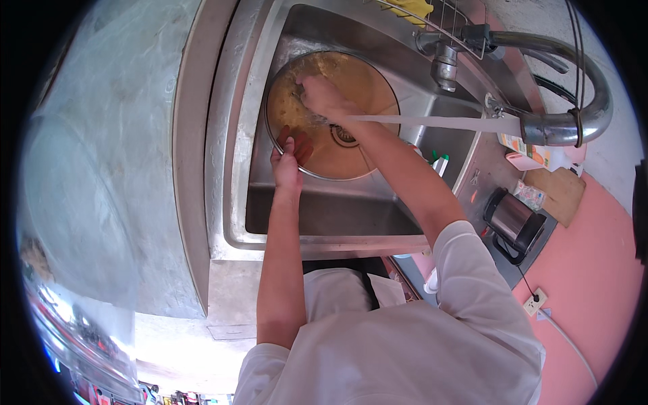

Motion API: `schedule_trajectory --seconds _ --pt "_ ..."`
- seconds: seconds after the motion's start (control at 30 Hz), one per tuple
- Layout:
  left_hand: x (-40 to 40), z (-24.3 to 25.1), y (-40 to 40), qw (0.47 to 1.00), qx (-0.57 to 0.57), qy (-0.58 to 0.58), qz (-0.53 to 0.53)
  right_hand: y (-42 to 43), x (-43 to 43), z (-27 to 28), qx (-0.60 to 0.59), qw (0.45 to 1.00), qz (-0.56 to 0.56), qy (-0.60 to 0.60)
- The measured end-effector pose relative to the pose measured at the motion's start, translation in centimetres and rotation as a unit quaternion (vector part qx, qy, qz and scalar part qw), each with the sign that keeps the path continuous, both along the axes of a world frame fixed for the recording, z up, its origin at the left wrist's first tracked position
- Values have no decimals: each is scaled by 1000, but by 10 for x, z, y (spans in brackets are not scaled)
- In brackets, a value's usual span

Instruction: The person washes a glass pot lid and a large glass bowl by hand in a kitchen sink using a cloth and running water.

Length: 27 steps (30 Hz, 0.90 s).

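A large round disc of amber-tinted glass [349, 157] with a thin metal rim lies tilted inside the stainless steel sink [344, 210]. My left hand [287, 164] grips its near-left rim, thumb on top and fingers showing through the glass from beneath. Curled against the upper surface is my right hand [324, 96]; whether a scrubber is inside it cannot be made out. Water [435, 121] streams from the curved metal faucet [549, 129] across my right forearm and onto the glass. The sink drain [344, 134] shows through the disc.
A wire rack [445, 20] with a yellow cloth [412, 10] and a second tap [445, 68] overhang the sink's far right. An electric kettle [514, 220] and a carton [524, 149] stand on the right. To the left runs a grey countertop [131, 152].
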<state>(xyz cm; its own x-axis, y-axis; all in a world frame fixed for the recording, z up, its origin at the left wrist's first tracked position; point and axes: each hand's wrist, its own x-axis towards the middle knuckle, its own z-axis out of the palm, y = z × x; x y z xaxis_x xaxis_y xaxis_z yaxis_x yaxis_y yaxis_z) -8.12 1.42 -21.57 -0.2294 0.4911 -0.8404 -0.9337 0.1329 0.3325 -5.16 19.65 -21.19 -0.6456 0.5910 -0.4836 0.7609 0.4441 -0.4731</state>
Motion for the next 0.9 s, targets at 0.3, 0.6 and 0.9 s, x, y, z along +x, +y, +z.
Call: schedule_trajectory --seconds 0.3,0.6,0.9 --pt "13 1 4 961 -48 271 -19 -65 95 53 -250 961 -34 116" --pt "20 45 17 987 -49 149 30 -131 213 73 -125 745 -650 85" --pt "35 39 9 980 -78 180 27 -173 155 52 -446 338 -702 440"
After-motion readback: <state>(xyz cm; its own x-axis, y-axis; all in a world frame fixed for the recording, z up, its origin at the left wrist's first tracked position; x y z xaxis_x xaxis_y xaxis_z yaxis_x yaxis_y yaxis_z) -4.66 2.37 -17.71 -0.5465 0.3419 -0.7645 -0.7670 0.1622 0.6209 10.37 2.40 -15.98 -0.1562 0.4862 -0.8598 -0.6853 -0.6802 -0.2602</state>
